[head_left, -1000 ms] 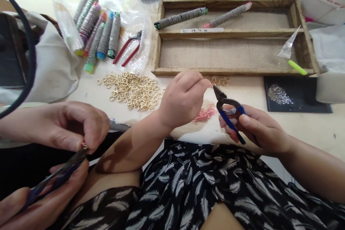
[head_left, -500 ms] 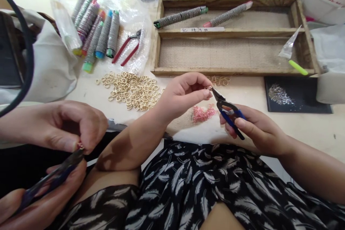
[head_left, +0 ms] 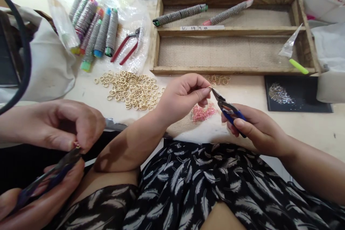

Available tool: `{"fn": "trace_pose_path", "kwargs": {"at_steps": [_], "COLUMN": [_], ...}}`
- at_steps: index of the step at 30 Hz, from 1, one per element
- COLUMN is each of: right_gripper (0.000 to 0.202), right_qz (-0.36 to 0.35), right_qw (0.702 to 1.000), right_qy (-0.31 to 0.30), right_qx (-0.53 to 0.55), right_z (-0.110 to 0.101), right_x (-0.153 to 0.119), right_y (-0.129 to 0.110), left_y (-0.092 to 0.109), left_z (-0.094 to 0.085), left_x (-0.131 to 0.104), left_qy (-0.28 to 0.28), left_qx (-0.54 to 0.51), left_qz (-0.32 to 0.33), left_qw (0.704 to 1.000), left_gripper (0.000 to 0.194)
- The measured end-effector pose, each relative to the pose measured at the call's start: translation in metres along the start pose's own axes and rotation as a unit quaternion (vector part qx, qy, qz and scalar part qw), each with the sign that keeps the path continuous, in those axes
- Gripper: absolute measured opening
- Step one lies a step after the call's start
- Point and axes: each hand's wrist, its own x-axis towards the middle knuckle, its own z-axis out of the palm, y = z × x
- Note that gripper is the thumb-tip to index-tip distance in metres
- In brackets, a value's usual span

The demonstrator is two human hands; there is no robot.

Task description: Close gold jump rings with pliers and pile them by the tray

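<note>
Pliers (head_left: pixel 232 114) with blue handles lie in the right hand (head_left: pixel 260 129), its fingers wrapped around them, over the desk (head_left: pixel 299 129) near its front edge. The left hand (head_left: pixel 179 97) pinches a small piece (head_left: pixel 209 87), too tiny to make out clearly, right at the pliers' tips. Pink beads (head_left: pixel 202 113) are heaped below its fingers; gold rings (head_left: pixel 132 91) spread to the left. Farther from the front edge, a divided wooden tray (head_left: pixel 234 70) holds two wire-wound rods (head_left: pixel 180 15) in its far compartment.

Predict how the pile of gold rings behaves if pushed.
The gold rings would probably scatter, since they lie loose and overlapping. Each looks thin, so probably light. Edge ones lie flat, so sliding seems likelier than rolling.
</note>
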Motion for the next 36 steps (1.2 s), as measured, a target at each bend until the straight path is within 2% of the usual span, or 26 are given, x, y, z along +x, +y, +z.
{"fn": "trace_pose_path", "kwargs": {"at_steps": [6,12,14,16,17,20,22,29,36], "right_gripper": [0.037,0.039,0.039,0.039,0.039,0.038,0.038,0.038,0.041], "right_qz": [0.023,0.047,0.058,0.071,0.079,0.098,0.104,0.098,0.062], "right_qw": [0.999,0.993,0.989,0.983,0.980,0.971,0.966,0.970,0.990], "right_qy": [-0.005,-0.011,-0.006,-0.003,-0.003,-0.005,-0.007,-0.018,-0.016], "right_qx": [0.035,0.105,0.137,0.167,0.180,0.218,0.235,0.220,0.127], "right_z": [-0.001,-0.001,-0.001,0.000,0.000,0.001,0.002,0.002,-0.001], "right_x": [-0.002,-0.004,-0.004,-0.004,-0.005,-0.006,-0.006,-0.004,-0.004], "right_y": [-0.001,-0.001,-0.001,0.000,0.001,0.003,0.003,-0.001,-0.007], "left_y": [0.003,0.004,0.000,-0.004,-0.006,-0.008,-0.007,-0.004,-0.008], "left_z": [-0.001,-0.005,-0.005,-0.005,-0.005,-0.007,-0.007,-0.005,-0.003], "left_x": [0.002,0.000,-0.001,-0.002,-0.002,-0.002,-0.001,-0.003,-0.008], "left_qy": [-0.017,-0.027,-0.009,0.037,0.061,0.093,0.085,0.078,0.098], "left_qx": [-0.124,-0.137,-0.097,0.000,0.067,0.239,0.299,0.401,0.450], "left_qz": [-0.075,-0.100,-0.053,0.052,0.122,0.315,0.373,0.402,0.407], "left_qw": [0.989,0.985,0.994,0.998,0.988,0.914,0.874,0.819,0.788], "left_gripper": [0.013,0.011,0.010,0.015,0.016,0.012,0.011,0.011,0.009]}}
